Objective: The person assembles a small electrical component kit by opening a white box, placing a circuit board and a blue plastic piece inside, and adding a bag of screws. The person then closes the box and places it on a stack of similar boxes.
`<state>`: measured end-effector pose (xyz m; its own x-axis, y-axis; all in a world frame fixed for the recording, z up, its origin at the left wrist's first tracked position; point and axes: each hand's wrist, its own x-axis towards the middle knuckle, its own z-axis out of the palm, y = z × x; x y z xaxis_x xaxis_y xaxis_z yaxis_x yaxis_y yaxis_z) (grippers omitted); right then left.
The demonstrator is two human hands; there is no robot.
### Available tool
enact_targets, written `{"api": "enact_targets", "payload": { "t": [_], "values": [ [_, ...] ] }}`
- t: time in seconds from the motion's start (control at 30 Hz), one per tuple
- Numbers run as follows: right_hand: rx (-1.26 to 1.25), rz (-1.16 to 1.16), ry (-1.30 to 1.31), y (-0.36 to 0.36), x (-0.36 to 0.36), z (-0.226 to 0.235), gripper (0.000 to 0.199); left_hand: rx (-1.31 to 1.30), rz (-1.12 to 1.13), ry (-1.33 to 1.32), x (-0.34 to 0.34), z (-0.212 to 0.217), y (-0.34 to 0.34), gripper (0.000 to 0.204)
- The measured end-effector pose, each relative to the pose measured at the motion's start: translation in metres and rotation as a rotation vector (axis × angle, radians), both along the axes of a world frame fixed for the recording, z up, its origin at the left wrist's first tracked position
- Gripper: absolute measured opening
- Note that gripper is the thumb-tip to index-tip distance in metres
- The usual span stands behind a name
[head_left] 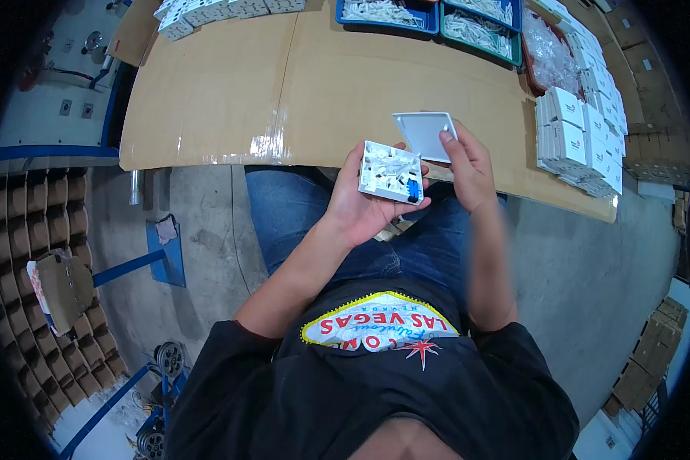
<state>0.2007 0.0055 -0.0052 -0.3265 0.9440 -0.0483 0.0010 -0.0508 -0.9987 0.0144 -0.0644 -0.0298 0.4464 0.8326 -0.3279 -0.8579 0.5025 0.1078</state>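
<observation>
Above my lap, my left hand holds an open white square plastic box, its palm and fingers curled around the near and left sides. Inside the box lie small white parts, a clear bag of pieces and a blue block near one corner. To its upper right, my right hand pinches a flat white cover between thumb and fingers. The cover is tilted, with its raised rim showing, and its lower edge is close to the box. Whether the two touch I cannot tell.
The cardboard-covered table lies in front of me. Stacks of white boxes line its right side, by a red-brown tray of clear bags. Blue and green bins of white parts stand at the back. More white boxes sit far left.
</observation>
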Motion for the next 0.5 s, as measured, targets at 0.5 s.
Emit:
{"api": "enact_targets", "payload": {
  "t": [0.5],
  "values": [
    [-0.039, 0.674, -0.324, 0.036, -0.009, 0.018, 0.047, -0.009, 0.014, 0.064, -0.005, -0.015, -0.004, 0.071]
  ]
}}
